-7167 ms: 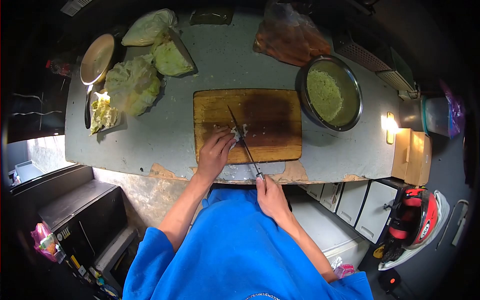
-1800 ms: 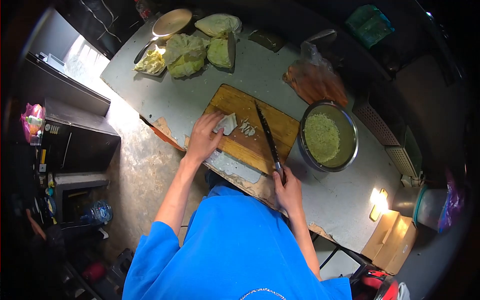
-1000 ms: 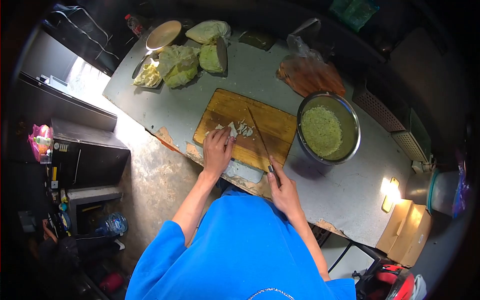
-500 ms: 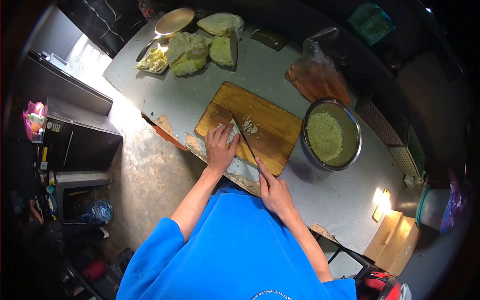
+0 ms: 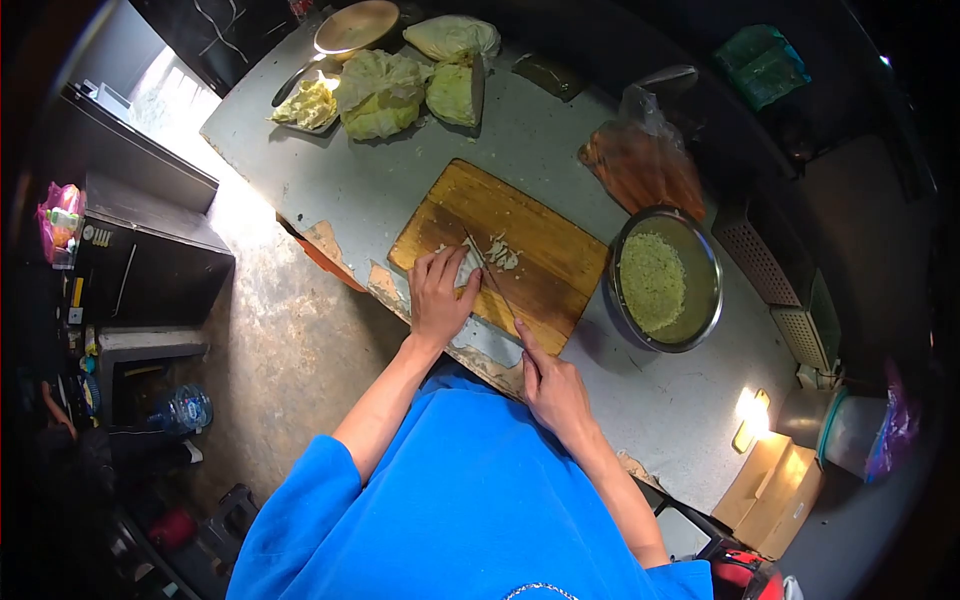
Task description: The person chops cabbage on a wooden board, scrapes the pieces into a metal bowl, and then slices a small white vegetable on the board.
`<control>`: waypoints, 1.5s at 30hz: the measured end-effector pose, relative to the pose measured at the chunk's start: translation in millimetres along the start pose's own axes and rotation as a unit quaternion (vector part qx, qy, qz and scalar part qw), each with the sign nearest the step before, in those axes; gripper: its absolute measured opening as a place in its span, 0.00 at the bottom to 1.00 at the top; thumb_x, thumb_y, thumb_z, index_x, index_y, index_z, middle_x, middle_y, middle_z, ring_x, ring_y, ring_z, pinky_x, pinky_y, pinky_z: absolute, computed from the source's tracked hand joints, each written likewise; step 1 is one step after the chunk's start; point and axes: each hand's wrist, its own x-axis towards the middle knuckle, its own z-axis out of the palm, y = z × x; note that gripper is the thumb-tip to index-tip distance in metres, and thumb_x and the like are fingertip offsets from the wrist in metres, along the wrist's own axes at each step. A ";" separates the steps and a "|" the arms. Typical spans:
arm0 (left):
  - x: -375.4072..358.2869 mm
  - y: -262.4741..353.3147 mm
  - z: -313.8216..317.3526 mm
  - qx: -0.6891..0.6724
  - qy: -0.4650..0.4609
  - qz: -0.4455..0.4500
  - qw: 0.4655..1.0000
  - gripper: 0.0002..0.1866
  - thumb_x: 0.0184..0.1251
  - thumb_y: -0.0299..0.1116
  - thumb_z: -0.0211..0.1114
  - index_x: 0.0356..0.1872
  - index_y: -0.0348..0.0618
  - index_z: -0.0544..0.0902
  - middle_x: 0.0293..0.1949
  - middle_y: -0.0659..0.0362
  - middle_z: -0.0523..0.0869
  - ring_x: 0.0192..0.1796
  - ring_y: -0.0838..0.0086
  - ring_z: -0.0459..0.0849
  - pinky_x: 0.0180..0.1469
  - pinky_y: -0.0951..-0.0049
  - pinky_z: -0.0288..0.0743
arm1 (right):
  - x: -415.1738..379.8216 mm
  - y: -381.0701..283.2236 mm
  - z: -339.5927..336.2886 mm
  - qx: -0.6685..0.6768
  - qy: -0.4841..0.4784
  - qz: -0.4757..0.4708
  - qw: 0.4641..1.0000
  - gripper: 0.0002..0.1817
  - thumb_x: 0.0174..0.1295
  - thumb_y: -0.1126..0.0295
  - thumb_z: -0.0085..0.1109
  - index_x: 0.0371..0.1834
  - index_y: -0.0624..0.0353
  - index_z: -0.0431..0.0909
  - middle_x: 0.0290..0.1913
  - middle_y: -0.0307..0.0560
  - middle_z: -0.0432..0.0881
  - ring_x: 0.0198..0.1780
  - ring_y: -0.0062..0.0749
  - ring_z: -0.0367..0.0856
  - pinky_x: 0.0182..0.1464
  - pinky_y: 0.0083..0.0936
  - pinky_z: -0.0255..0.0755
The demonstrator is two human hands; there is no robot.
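My left hand [image 5: 438,295] presses a pale piece of cabbage [image 5: 469,263] against the wooden cutting board [image 5: 540,235], fingers bent over it and partly hiding it. In my right hand [image 5: 553,390] is a knife [image 5: 497,287], its forefinger stretched along the back. The blade points away from me, close beside the cabbage piece and the left fingertips. Small pale cut bits [image 5: 504,254] lie on the board just right of the blade. Right of the board stands a metal bowl [image 5: 704,300] containing finely chopped pale-green cabbage [image 5: 652,282].
At the table's far left are a leafy cabbage [image 5: 380,95], a cut cabbage half [image 5: 455,95], loose leaves on a tray [image 5: 308,104] and a round dish [image 5: 355,27]. A plastic bag of carrots [image 5: 645,165] lies behind the bowl. A cardboard box [image 5: 770,495] is at the right.
The view has shifted slightly. The knife blade appears tilted differently beside the cabbage piece. Both hands keep nearly the same places and grips.
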 end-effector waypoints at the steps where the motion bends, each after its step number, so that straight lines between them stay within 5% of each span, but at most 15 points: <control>1: 0.5 -0.3 0.0 -0.001 0.000 -0.001 1.000 0.21 0.67 0.37 0.72 0.59 0.42 0.85 0.58 0.56 0.86 0.59 0.58 0.78 0.64 0.59 0.68 | -0.2 1.2 2.5 -0.017 0.009 -0.011 1.000 0.32 0.76 0.66 0.53 0.83 0.36 0.63 0.27 0.64 0.85 0.30 0.63 0.86 0.39 0.55 0.80; 25: 4.1 -1.3 -0.2 -0.013 -0.002 -0.011 1.000 0.20 0.65 0.37 0.73 0.56 0.42 0.87 0.55 0.58 0.87 0.56 0.61 0.79 0.60 0.60 0.69 | 57.3 -13.9 20.4 -0.006 0.008 -0.006 1.000 0.32 0.74 0.72 0.53 0.82 0.41 0.65 0.31 0.65 0.86 0.34 0.64 0.86 0.39 0.54 0.80; 31: 3.2 -2.5 -0.8 -0.028 0.009 -0.024 0.999 0.17 0.67 0.34 0.70 0.56 0.42 0.87 0.55 0.58 0.88 0.56 0.60 0.79 0.60 0.60 0.70 | 36.7 -6.4 18.5 0.074 0.071 -0.011 0.995 0.31 0.73 0.72 0.54 0.80 0.43 0.68 0.32 0.66 0.86 0.35 0.63 0.87 0.41 0.49 0.79; 45: 3.4 -3.2 2.7 -0.026 0.002 -0.032 0.999 0.17 0.66 0.30 0.68 0.56 0.42 0.87 0.54 0.58 0.87 0.57 0.59 0.79 0.61 0.59 0.70 | -7.4 7.2 26.4 0.042 0.039 0.024 0.998 0.34 0.72 0.73 0.56 0.81 0.40 0.66 0.38 0.64 0.88 0.39 0.60 0.89 0.44 0.48 0.82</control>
